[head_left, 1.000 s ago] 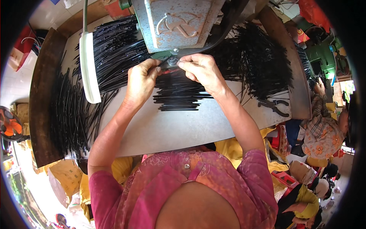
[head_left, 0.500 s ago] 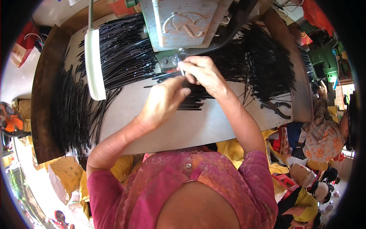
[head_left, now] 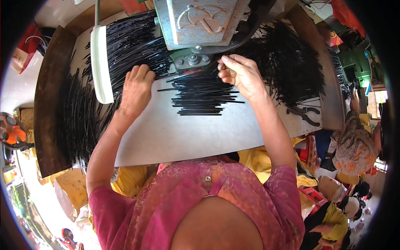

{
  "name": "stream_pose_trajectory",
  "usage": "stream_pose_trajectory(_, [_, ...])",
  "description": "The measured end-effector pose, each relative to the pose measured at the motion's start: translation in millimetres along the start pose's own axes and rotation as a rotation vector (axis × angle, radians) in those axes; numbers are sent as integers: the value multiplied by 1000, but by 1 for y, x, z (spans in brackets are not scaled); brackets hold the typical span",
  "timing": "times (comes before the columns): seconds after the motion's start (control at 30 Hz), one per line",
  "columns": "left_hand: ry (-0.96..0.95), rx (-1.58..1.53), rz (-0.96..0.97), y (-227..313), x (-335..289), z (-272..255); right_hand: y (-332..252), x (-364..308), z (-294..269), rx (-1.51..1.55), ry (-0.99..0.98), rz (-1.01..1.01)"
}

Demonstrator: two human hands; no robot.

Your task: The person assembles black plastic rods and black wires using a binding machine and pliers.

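Observation:
My left hand (head_left: 138,89) is closed at the right edge of a pile of thin black rods (head_left: 133,54). A rod seems to run from its fingertips toward the machine. My right hand (head_left: 243,75) is raised to the right of the machine's small metal die (head_left: 192,60), thumb and forefinger pinched together. Whatever lies in that pinch is too small to make out against the dark rods behind. Between my hands, below the die, a loose stack of short black rods (head_left: 200,98) lies crosswise on the pale metal tabletop (head_left: 183,137).
A grey press head (head_left: 204,23) with an umbrella emblem overhangs the table. A white lamp (head_left: 101,66) hangs at left. More black rods (head_left: 293,66) are heaped at right, with pliers (head_left: 306,116) near them. Raised brown side walls (head_left: 52,100) edge the table. A co-worker (head_left: 354,150) sits at far right.
My hands have parted from in front of the die. The left moved left to the rod pile; the right moved slightly right. The rod stack and die are now uncovered.

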State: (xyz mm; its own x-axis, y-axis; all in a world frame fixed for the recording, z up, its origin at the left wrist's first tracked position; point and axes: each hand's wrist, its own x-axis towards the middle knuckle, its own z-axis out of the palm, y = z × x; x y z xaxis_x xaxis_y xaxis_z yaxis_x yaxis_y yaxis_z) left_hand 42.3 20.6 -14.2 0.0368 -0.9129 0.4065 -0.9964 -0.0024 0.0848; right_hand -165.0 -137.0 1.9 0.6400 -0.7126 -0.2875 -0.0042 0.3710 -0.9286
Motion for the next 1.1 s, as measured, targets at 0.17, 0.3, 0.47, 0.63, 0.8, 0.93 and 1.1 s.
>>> stream_pose_trajectory(0.17, [-32,-248,-128,5,8,-15,4,2,5,291,-46,-15])
stream_pose_trajectory(0.3, [-46,-427,-178,21,17,-17,7,1,18,417,2,-64])
stream_pose_trajectory(0.47, [-10,-594,-240,26,21,-17,11,1,27,484,-8,-103])
stream_pose_trajectory(0.63, [-53,-514,-307,31,24,-19,12,1,31,514,40,-153])
stream_pose_trajectory(0.8, [-113,-605,-384,36,21,-19,17,2,33,510,51,-153])
stream_pose_trajectory(0.93, [-110,-652,-392,39,19,-19,19,3,35,492,36,-182])
stream_pose_trajectory(1.1, [-123,-660,-410,42,20,-21,19,5,37,480,55,-182])
